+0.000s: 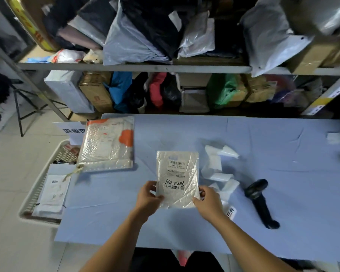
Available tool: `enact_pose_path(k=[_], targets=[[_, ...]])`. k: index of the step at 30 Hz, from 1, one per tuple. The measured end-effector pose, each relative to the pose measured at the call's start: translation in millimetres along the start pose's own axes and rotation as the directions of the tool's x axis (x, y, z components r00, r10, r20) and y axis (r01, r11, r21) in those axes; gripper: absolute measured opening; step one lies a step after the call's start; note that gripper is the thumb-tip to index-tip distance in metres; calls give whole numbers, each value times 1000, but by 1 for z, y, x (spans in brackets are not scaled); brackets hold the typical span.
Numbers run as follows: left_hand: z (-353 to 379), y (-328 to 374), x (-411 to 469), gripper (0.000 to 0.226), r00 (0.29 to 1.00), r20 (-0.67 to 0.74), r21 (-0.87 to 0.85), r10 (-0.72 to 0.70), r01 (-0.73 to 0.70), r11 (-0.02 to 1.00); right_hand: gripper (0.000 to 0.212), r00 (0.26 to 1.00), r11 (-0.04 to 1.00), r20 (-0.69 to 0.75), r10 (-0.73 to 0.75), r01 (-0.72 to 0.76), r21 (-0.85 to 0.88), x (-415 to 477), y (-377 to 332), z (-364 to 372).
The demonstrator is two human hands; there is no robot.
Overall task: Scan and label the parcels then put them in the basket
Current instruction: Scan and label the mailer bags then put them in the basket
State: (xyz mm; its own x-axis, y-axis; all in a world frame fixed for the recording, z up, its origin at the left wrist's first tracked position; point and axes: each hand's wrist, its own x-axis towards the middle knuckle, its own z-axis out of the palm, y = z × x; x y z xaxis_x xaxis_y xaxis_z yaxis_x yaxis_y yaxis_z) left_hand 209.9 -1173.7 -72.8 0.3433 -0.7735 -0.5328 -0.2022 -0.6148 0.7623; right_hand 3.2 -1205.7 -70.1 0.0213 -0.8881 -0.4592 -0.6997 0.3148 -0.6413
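The desk (273, 146) wore a pale blue cloth. The small parcel (178, 173) was crinkled silvery white, its white label printed with black barcodes and marked with black handwriting. The large parcel (106, 146) was translucent white bubble film with bright orange patches. The scanner (260, 201) was black, the label strips (217, 163) plain white, and the basket (34, 193) cream with a lattice wall. The grey metal shelf (126, 66) carried a green bag (222, 91), a blue bag (120, 89) and a brown carton (95, 93).
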Motion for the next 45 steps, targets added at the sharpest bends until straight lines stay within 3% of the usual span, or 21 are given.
enact_pose_path(k=[5, 10, 12, 14, 17, 20, 24, 29, 32, 34, 37, 45], targets=[[28, -19, -14, 39, 995, -30, -17, -95, 94, 995, 30, 998, 996, 4, 67, -66, -60, -8, 31, -8], [43, -27, -19, 48, 990, -65, -2, -128, 128, 992, 14, 932, 992, -357, 61, -96, -83, -10, 39, -58], [46, -29, -19, 55, 991, -42, 26, -129, 130, 991, 19, 867, 974, -490, 91, -181, -139, -4, 54, -80], [45, -28, -19, 62, 991, -15, 53, -131, 131, 990, 35, 819, 924, -532, 213, -346, -162, 4, 71, -95], [41, -26, -18, 69, 993, -1, 94, -118, 117, 989, 50, 809, 836, -451, 376, -507, -212, 11, 92, -104], [37, -22, -20, 71, 995, 18, 132, -94, 91, 987, 49, 848, 833, -355, 394, -492, -253, 14, 104, -105], [30, -16, -22, 76, 997, 32, 168, -67, 61, 984, 44, 865, 843, -344, 364, -463, -273, 13, 101, -102], [26, -13, -20, 81, 995, 41, 171, -92, 84, 982, 29, 899, 953, -319, 300, -297, 59, 0, 49, -92], [26, -14, -18, 80, 993, 44, 163, -113, 105, 981, 20, 953, 937, -171, 248, -192, 292, -17, 10, -81], [26, -15, -17, 80, 991, 52, 173, -119, 109, 979, 21, 967, 881, -23, 252, -220, 419, -30, -10, -71], [24, -16, -16, 78, 992, 60, 190, -109, 96, 977, 23, 971, 868, 65, 232, -236, 436, -43, -29, -58], [22, -25, -12, 73, 994, 73, 232, -77, 58, 971, 24, 972, 860, 52, 231, -229, 455, -58, -43, -55]])
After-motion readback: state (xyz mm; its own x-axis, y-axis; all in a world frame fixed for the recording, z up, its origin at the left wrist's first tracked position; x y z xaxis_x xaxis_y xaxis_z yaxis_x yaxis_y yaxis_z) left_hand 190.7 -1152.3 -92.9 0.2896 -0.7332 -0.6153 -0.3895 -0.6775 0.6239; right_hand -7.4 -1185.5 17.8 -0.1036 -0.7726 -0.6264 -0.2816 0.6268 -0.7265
